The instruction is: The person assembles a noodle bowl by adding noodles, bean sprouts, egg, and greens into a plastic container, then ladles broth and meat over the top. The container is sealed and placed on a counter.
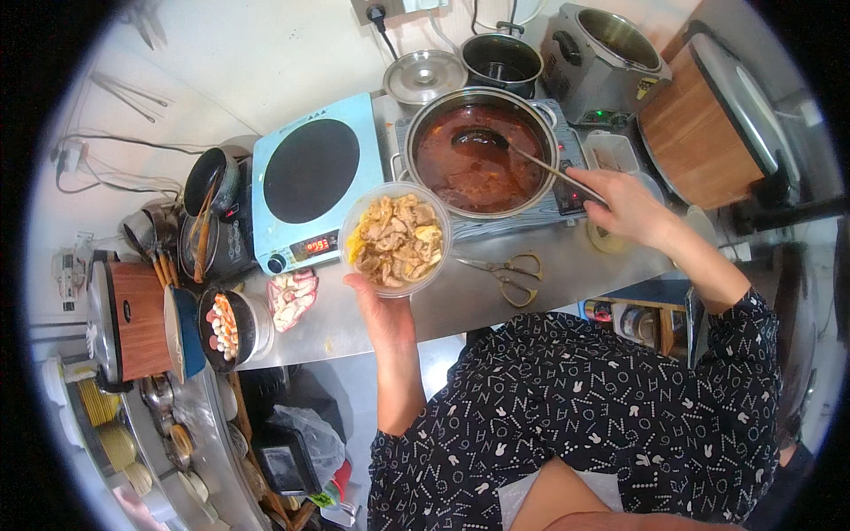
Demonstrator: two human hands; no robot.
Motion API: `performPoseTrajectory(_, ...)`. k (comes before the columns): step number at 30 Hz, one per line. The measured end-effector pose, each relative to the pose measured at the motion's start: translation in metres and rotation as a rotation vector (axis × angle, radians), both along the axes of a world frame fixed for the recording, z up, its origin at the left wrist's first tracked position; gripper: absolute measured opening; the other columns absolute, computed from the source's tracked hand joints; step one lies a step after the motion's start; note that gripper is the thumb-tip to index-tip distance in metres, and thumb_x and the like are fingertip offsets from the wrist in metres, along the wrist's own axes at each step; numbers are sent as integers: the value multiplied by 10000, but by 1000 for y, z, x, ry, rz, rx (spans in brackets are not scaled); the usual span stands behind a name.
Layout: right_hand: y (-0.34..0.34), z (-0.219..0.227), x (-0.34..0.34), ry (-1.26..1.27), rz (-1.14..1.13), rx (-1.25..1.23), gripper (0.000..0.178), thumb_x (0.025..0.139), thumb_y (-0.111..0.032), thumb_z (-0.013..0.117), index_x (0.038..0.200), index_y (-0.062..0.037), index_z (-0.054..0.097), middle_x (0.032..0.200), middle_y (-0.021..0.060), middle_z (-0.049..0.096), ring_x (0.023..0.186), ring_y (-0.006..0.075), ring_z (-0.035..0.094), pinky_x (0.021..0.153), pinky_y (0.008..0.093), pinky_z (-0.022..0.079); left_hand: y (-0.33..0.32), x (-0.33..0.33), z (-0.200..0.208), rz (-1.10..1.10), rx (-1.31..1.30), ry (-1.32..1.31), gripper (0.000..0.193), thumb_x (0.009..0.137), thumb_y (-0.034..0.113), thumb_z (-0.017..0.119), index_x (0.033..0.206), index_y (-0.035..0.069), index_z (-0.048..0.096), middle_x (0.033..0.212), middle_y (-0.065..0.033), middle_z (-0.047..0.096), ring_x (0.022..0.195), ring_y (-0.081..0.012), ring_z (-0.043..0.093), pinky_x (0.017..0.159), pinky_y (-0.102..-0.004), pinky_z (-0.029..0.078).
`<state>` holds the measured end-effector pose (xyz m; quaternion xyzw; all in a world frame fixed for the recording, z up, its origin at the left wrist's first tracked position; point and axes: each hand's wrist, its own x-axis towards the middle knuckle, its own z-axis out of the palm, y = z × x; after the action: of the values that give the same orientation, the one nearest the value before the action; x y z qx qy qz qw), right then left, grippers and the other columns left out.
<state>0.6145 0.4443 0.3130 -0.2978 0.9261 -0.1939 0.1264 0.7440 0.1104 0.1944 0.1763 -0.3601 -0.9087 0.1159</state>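
Observation:
My left hand [385,314] is closed round the lower side of a clear round plastic container [397,239], held beside the pot. Pieces of cooked meat and something yellow fill it. In my right hand [624,208] is the handle of a ladle [549,166]; its bowl, dark with liquid, hangs over the pot. That large steel pot [546,124] holds reddish-brown broth and stands on a cooker at the back of the counter. A pair of scissors [513,273] with gold-coloured handles lies on the steel counter [425,311], between my hands.
Left of the pot stands a light blue induction cooker [367,133] with a lit display. A steel lid [425,75], a small black pot [501,60] and a steel appliance [567,75] line the back. A crumpled red-and-white cloth [293,299] and a dark bowl of food [223,327] sit at the left.

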Motion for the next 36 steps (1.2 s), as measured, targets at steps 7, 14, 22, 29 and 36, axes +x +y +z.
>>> performPoseTrajectory(7,7,20,4,-26,-33,-53,531,808,-91,570,1320,37,512,1128,262,633,1042,415,606,908,428,480,1,-1,5,0,-43,-4,961,872,716,470,1515,34,258,1548,-117,340,1422,-268,339,1162,-461,284)
performPoseTrajectory(14,4,1,-25,-520,-262,-272,459,868,-110,562,1302,37,541,888,175,669,630,239,625,565,338,488,2,0,9,-13,-60,14,974,863,721,478,1517,34,253,1547,-117,342,1419,-271,343,1161,-463,285)
performPoseTrajectory(22,7,33,-22,-1072,-684,-774,406,923,-91,532,1307,43,535,783,101,621,466,91,489,342,222,312,-1,-1,7,-21,-38,-13,974,835,716,516,1529,87,250,1548,-99,349,1418,-268,348,1168,-462,290)
performPoseTrajectory(29,-2,77,3,-1126,-597,-816,437,905,-94,530,1311,68,520,814,134,641,418,98,488,320,219,326,2,0,3,9,-18,-16,862,922,668,431,1494,35,302,1510,-107,402,1381,-253,399,1134,-451,326)
performPoseTrajectory(36,-38,87,28,-1252,-463,-764,462,913,-74,498,1359,48,497,810,96,606,460,88,499,352,214,351,0,0,1,-14,17,-13,869,900,668,476,1509,78,286,1537,-86,363,1410,-255,355,1151,-465,299)
